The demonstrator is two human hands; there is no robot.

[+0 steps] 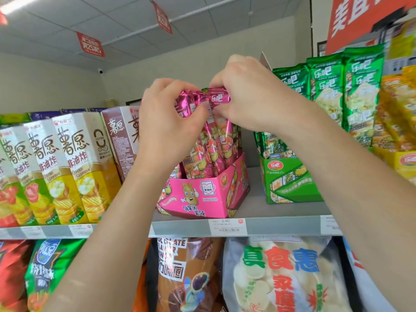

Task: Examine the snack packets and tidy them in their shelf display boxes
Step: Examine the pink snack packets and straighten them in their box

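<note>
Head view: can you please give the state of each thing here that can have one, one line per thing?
pink packets: upright in their box, tops gripped by both hands.
pink display box: open top, on the shelf, askew to the shelf edge.
left hand: fingers curled around the packet tops.
right hand: pinches the packet tops.
green display box: open top, on the shelf, untouched.
green packets: upright, untouched.
</note>
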